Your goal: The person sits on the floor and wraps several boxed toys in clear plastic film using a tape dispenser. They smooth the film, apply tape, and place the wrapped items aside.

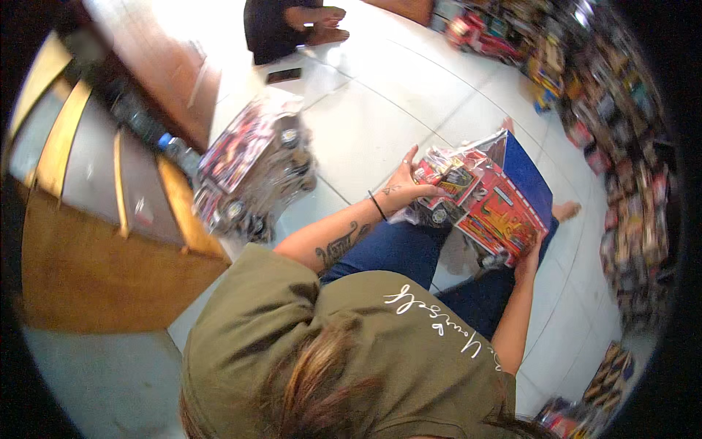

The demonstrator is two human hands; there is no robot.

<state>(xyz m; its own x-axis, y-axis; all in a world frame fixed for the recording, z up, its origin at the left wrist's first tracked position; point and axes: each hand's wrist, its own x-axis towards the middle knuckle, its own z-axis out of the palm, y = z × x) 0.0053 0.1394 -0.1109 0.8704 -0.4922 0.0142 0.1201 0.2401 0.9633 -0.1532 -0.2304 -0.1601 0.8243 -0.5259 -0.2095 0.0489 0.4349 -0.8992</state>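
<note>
A toy truck (500,214) with red patterned sides and a blue top is held over my lap, partly wrapped in clear plastic. My left hand (406,184) grips its cab end, thumb on the near side and a finger raised along the far side. Around the lower corner of the opposite end, my right hand (534,252) is closed. The truck hides part of my right fingers. To the left on the floor lies a second toy truck (252,146) in clear plastic, its wheels showing, touched by neither hand.
Packaged toys (632,183) are heaped along the right side, with a red toy vehicle (479,40) at the far end. Wooden slatted furniture (102,263) stands left, near a blue-capped bottle (178,152). A dark phone (284,75) lies near another person's foot (327,35).
</note>
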